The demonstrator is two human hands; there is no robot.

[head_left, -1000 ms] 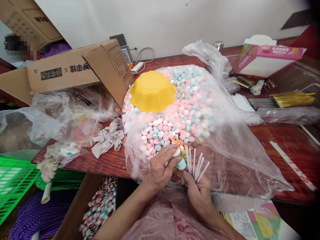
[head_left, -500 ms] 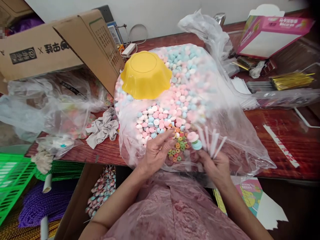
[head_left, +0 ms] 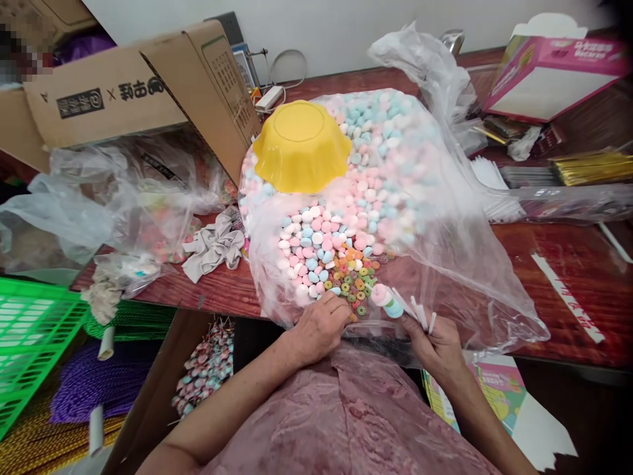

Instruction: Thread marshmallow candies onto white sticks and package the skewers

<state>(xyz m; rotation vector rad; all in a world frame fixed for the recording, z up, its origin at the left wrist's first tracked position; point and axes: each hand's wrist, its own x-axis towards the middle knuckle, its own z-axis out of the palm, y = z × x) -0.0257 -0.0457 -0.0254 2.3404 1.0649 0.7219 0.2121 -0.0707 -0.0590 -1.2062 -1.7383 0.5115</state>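
My right hand (head_left: pixel 440 343) is closed around several white sticks (head_left: pixel 420 313). At the left end of these sticks sits a stack of pink and pale blue candies (head_left: pixel 386 301) with a green piece between them. Fingers curled and held together, my left hand (head_left: pixel 321 328) rests at the front edge of the clear plastic bag (head_left: pixel 475 290); anything in its fingertips is hidden. Just beyond it lie small colourful ring candies (head_left: pixel 356 280). Pink, white and blue button-shaped candies (head_left: pixel 309 247) spread behind them in the bag.
A yellow scalloped bowl (head_left: pixel 301 148) rests upside down on the candies. Cardboard boxes (head_left: pixel 212 92) stand at the left, near a crumpled grey cloth (head_left: pixel 217 247). A pink box (head_left: pixel 554 79) and a tray of gold ties (head_left: pixel 593 168) are at the right. A green basket (head_left: pixel 34 330) stands lower left.
My left hand has come down and nearer to me from above the ring candies, and its fingers have curled in. The sticks in my right hand have tilted, with the candy stack slightly lower.
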